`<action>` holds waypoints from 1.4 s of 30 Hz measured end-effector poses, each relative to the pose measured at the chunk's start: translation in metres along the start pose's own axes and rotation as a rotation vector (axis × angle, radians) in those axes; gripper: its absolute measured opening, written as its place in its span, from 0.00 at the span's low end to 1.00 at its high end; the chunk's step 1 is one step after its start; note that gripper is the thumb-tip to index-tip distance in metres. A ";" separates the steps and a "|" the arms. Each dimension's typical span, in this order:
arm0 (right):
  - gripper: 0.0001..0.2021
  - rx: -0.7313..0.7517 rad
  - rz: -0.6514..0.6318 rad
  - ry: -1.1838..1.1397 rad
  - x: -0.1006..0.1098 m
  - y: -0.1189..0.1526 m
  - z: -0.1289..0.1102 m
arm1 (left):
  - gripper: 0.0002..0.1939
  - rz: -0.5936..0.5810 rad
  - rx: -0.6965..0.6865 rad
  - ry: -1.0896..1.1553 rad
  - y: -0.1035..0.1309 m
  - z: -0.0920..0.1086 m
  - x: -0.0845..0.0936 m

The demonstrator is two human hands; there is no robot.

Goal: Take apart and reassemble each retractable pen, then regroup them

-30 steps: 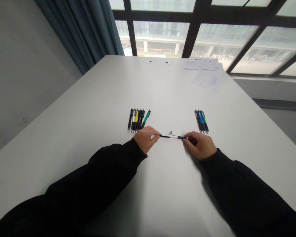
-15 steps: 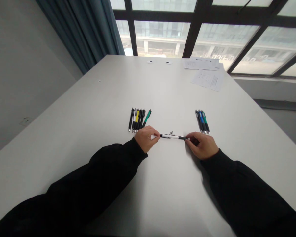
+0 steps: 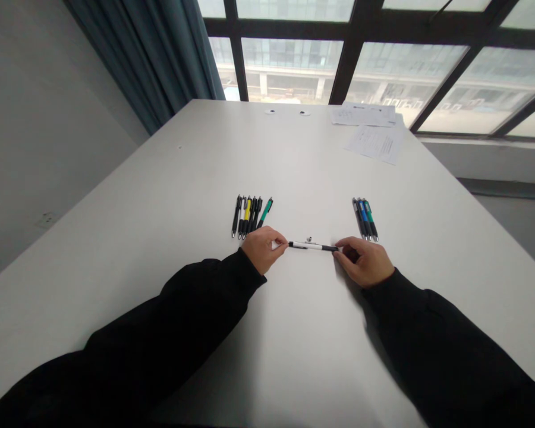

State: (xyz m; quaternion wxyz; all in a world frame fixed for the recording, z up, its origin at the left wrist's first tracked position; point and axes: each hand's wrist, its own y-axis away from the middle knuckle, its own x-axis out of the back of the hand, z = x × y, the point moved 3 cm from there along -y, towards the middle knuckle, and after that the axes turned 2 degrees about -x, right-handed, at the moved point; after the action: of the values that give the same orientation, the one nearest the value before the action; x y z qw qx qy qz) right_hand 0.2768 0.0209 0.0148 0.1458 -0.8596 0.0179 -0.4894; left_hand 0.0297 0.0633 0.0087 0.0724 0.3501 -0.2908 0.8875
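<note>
A white pen [image 3: 313, 246] with black ends lies level between my two hands, low over the table or on it; I cannot tell which. Thumb and fingers of my left hand [image 3: 264, 249] pinch its left end. At the black right end, my right hand [image 3: 365, 261] is closed on it with thumb and fingertips. Just behind the pen's middle sits a small metallic piece [image 3: 309, 239], too small to name. Beyond my left hand lies a row of several pens, among them a yellow pen [image 3: 247, 209] and a green pen [image 3: 266, 211].
Behind my right hand is a smaller group of pens, including a blue pen [image 3: 363, 214]. Paper sheets [image 3: 374, 142] lie at the far right of the white table [image 3: 249, 154]. A blue curtain [image 3: 160, 65] and a window [image 3: 289, 65] stand beyond the far edge.
</note>
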 end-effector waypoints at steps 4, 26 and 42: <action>0.08 -0.009 0.003 -0.011 0.001 0.000 -0.001 | 0.03 0.007 0.004 -0.003 -0.001 -0.001 0.000; 0.11 -0.036 -0.072 -0.060 0.001 -0.001 0.005 | 0.04 -0.015 -0.013 -0.005 0.001 0.000 0.000; 0.08 0.053 -0.401 -0.719 0.002 0.003 -0.016 | 0.25 -0.732 0.590 1.015 0.004 0.017 -0.020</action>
State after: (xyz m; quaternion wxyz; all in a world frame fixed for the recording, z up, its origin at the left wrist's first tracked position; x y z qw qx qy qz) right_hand 0.2647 0.0143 0.0228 0.0665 -0.9582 -0.2148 -0.1770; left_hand 0.0533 0.0515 0.0030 0.3961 -0.0279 0.1696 0.9020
